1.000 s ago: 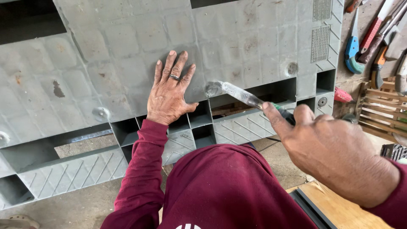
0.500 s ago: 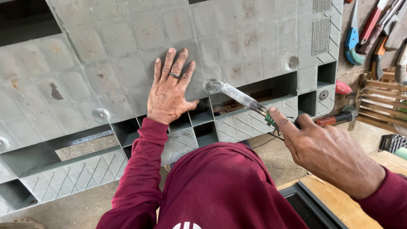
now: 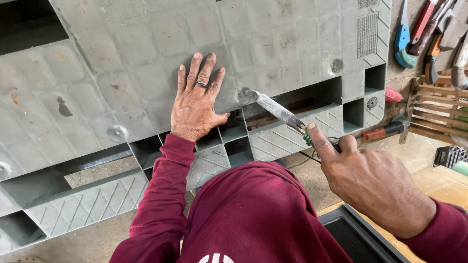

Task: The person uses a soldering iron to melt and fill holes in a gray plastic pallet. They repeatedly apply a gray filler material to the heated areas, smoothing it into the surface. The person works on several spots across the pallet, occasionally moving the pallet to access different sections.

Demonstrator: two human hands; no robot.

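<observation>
The grey plastic pallet (image 3: 204, 58) is lying tilted in front of me, its flat top face up and its open side pockets facing my knee, and I'm working on a round spot on that face near the front edge. My left hand (image 3: 197, 104) is spread flat on the panel, fingers splayed, ring showing, gripping nothing, just pressing to steady the piece. My right hand (image 3: 370, 182) is closed tight around the handle of a flat-bladed metal tool (image 3: 278, 111), forefinger stretched along the shaft where a green band shows, and the blade's tip is touching the rough round patch (image 3: 245, 95) just beside my left thumb. I'm judging this as the working step itself: the tip is on the spot and I'm bearing on it. The next move, as I read it, is calling for a steady angle on the blade and firm pressure from the flat hand so the panel isn't shifting, with the thumb kept out of the blade's line. Off to my right a red-handled hammer (image 3: 385, 130) is lying below a wooden rack (image 3: 438, 109), and more hand tools (image 3: 429, 34) are lying above it.
</observation>
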